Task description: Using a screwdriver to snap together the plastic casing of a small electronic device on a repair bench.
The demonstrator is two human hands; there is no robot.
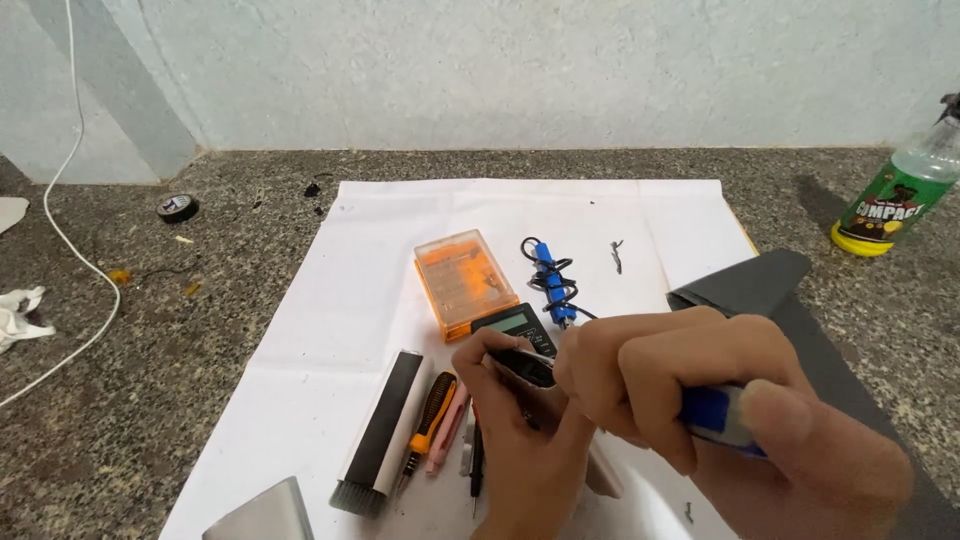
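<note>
Over a white paper sheet (330,330) on the speckled stone counter (120,400), the left hand (525,455) pinches a small dark, shiny-edged device (525,366). The right hand (720,420) is clenched around a blue-handled tool (715,415), its tip at that device. An orange plastic bit case (460,280) lies just beyond.

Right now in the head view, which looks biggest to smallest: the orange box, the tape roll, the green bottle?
1. Orange box
2. Green bottle, though partly cut off at the edge
3. Black tape roll, clearly smallest
</note>
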